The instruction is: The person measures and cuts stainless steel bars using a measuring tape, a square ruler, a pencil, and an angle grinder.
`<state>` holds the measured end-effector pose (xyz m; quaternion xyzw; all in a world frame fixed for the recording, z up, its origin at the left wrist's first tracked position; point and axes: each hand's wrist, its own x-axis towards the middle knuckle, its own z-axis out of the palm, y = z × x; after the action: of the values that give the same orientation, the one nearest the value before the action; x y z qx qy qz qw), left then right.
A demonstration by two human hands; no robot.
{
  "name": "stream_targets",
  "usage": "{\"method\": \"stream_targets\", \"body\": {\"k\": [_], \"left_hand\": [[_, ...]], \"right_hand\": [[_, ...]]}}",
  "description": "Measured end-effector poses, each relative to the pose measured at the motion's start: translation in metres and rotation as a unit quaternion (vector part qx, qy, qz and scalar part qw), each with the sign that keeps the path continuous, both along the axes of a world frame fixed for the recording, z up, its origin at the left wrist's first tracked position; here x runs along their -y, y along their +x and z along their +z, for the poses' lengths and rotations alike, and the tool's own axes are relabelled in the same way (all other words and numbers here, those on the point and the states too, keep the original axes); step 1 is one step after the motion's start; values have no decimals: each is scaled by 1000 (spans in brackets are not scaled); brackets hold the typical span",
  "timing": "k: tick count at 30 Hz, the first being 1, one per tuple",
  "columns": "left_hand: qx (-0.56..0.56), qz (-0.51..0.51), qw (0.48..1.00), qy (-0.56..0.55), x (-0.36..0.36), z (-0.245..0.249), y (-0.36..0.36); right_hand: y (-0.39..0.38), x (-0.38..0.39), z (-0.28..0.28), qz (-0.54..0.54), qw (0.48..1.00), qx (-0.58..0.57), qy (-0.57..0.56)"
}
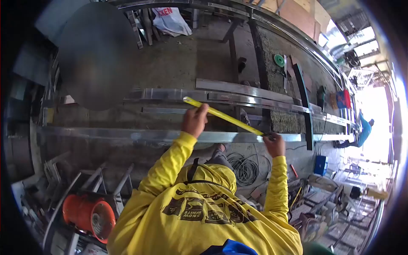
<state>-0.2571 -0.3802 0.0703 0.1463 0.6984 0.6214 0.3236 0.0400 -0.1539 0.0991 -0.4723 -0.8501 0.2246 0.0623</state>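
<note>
Low at the left stands an orange fan. Beyond it, the right hand is closed around 1 end of a yellow tape measure at the near steel beam. The left hand pinches the tape farther along, and it stretches slantwise to the 2nd beam. Far right, a person in blue bends over.

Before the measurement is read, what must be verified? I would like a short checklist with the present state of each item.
1. Tape measure stretched straight between the yellow-sleeved person's two hands: ok.
2. Tape tip hooked on the far beam: cannot tell.
3. Hand near the tip grips the tape: ok.
4. Hand at the near end holds the tape at the near beam: ok.
5. Tape square to the beams: not ok, it runs slanted.
</note>
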Motion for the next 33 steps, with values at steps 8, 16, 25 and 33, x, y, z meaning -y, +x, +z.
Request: {"method": "stream_targets", "body": {"k": [8,16,25,33], "left_hand": [[188,180,965,37,-153,-30,68],[143,306,940,-49,-151,-27,61],[158,302,939,-44,-148,-29,57],[-341,83,923,-157,-184,11,118]], "right_hand": [[15,-177,21,43,992,-1,116],[-32,-208,24,183,976,-31,114],[-30,-208,21,183,977,-44,103],[-38,-204,27,148,982,6,120]]}}
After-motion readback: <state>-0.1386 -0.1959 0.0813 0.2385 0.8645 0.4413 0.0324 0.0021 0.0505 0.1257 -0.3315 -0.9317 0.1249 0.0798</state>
